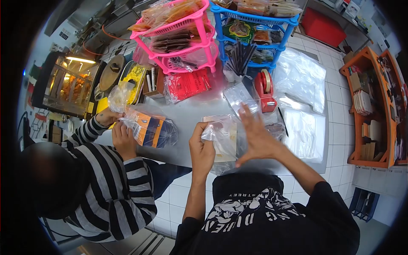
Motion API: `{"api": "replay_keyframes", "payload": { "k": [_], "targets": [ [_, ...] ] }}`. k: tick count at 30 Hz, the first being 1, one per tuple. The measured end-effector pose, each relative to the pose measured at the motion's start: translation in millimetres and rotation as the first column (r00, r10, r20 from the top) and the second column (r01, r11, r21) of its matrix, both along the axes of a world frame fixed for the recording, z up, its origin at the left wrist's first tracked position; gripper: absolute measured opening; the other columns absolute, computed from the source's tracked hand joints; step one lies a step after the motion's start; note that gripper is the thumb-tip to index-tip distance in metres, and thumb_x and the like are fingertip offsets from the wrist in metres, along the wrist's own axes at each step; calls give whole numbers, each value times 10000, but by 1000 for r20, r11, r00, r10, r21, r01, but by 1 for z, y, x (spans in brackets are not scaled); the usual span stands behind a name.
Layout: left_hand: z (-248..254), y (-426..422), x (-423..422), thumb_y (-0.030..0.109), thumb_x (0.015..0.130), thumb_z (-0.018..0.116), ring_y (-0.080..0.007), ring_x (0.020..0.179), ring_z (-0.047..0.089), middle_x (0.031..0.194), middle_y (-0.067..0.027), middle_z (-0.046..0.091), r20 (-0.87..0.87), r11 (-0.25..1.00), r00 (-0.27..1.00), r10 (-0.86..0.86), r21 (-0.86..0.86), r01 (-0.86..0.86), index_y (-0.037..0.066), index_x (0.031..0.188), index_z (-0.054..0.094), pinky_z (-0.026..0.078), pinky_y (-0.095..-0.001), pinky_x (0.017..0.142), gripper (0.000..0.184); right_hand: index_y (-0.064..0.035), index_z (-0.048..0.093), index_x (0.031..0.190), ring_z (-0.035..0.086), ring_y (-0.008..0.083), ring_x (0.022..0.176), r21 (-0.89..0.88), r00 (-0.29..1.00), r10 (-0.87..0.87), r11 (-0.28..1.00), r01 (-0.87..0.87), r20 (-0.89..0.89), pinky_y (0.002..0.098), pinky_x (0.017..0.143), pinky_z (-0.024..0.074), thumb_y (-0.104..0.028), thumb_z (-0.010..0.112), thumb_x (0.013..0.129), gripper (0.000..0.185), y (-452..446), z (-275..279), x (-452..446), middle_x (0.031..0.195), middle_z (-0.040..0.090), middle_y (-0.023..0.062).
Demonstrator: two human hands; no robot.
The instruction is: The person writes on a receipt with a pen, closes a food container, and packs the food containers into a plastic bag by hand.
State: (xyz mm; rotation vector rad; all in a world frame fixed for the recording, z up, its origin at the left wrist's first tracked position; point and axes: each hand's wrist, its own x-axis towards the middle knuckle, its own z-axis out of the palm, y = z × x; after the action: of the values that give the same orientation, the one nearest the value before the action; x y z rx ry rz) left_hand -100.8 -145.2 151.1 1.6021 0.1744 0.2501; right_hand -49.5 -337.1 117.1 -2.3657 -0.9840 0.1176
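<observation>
My left hand (202, 149) is closed on the gathered edge of a clear plastic bag (219, 135) near the table's front edge. A flat cream-coloured thing (230, 149) shows in or behind the bag; its kind cannot be made out. To the right, my right hand (258, 138) is raised with fingers spread, slightly blurred, holding nothing. Its fingertips overlap a small clear packet (236, 94) on the table in this view. A red tape dispenser (267, 102) with a roll of tape stands just beyond that hand.
At left, a co-worker in striped sleeves (138, 172) handles a clear bag with an orange and dark blue box (152, 132). Pink (187, 55) and blue (272, 55) tiered racks stand behind. Stacked clear bags (299, 136) lie right, near a black pen (282, 121).
</observation>
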Motion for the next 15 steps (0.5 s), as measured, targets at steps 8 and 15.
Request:
{"api": "replay_keyframes", "payload": {
  "k": [8,15],
  "targets": [
    [6,10,-28,-49,785,585,-225,1162,513,1217,-137,530,113,889,994,8,454,-58,-65,1246,499,378,-324,1019,470,15,593,939,596,347,893,599,984,4,794,106,-180,413,808,475,-110,728,760,257,62,-46,7,894,604,169],
    [-141,60,-88,669,841,496,-332,1382,297,1517,-196,262,-156,964,987,45,-253,-84,90,1523,118,271,-434,1123,971,25,630,955,573,330,780,822,987,102,568,48,-128,395,680,470,-95,702,780,224,82,-29,4,862,588,157]
  ]
}}
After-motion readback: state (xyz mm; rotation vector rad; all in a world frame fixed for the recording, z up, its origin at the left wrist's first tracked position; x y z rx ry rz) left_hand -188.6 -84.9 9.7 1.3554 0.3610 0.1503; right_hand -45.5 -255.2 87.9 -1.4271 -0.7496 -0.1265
